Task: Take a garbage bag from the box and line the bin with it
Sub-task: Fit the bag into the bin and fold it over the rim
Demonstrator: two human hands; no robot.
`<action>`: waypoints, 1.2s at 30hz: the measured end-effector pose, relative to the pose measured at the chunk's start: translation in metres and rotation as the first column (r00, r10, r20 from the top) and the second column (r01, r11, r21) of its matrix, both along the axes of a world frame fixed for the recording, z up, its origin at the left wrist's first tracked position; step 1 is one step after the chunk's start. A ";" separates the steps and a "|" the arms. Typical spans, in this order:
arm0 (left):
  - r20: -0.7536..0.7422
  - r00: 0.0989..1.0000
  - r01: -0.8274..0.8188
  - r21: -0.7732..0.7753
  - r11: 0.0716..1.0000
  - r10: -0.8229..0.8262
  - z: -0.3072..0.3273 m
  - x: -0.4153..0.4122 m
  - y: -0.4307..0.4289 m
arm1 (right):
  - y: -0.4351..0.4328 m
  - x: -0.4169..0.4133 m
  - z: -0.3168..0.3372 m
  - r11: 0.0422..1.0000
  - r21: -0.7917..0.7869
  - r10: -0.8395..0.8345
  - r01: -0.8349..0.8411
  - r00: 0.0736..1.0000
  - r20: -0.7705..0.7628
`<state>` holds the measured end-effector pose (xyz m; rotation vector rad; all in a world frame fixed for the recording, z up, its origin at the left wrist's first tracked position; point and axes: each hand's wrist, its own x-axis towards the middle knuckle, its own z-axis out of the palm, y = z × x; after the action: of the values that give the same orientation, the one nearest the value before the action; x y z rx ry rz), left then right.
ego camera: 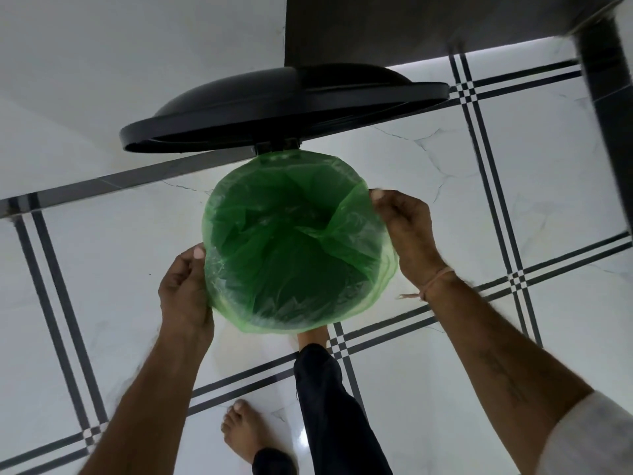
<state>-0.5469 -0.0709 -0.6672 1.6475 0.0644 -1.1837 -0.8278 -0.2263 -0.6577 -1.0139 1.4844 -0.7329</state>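
A green translucent garbage bag (291, 241) is spread inside the round bin, and its edge is folded over the rim all the way round. The bin's black lid (274, 108) stands raised behind it on its hinge. My left hand (185, 289) grips the folded bag edge at the rim's near left side. My right hand (407, 231) holds the bag edge at the right side, thumb on top. The bin's own wall is hidden under the bag. No box is in view.
The floor is white tile (428, 389) with dark double stripes. A dark cabinet or wall panel (394, 25) rises behind the lid, and a dark post (609, 114) stands at the right. One bare foot (246, 433) rests on the floor, the other leg (329, 389) reaches under the bin's front.
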 end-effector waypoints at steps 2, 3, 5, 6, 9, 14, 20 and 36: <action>-0.016 1.000 -0.020 -0.008 1.000 0.020 0.002 -0.007 0.004 | 0.008 0.000 -0.005 0.998 -0.037 -0.046 0.042 0.994 -0.099; -0.023 0.999 -0.039 -0.004 0.999 0.039 0.002 -0.009 0.006 | 0.012 0.000 -0.008 0.995 -0.050 -0.089 0.083 0.986 -0.141; -0.058 0.993 -0.099 0.025 0.995 0.101 0.000 -0.013 0.010 | 0.018 -0.002 -0.012 0.984 -0.060 -0.179 0.170 0.966 -0.186; -0.087 0.987 -0.129 0.053 0.990 0.133 -0.003 -0.014 0.013 | 0.021 -0.004 -0.013 0.977 -0.048 -0.212 0.207 0.960 -0.183; -0.234 0.959 -0.142 0.099 0.985 0.162 -0.016 -0.013 0.025 | 0.026 -0.005 -0.011 0.957 0.031 -0.285 0.287 0.956 -0.069; -0.381 0.914 -0.132 0.039 0.990 0.137 -0.025 -0.019 0.032 | 0.035 -0.007 -0.013 0.916 0.093 -0.396 0.391 0.918 0.032; -0.364 0.911 -0.180 0.079 0.980 0.197 -0.023 -0.032 0.041 | 0.054 -0.019 -0.009 0.956 0.069 -0.291 0.287 0.954 0.069; -0.393 0.889 -0.121 0.292 0.949 0.234 -0.027 -0.046 0.050 | 0.064 -0.020 -0.003 0.941 0.196 -0.261 0.275 0.961 -0.093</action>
<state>-0.5933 -0.0208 -0.6941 1.5354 0.6614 -1.4145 -0.8478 -0.1623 -0.6606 -0.6892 1.7390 -0.7229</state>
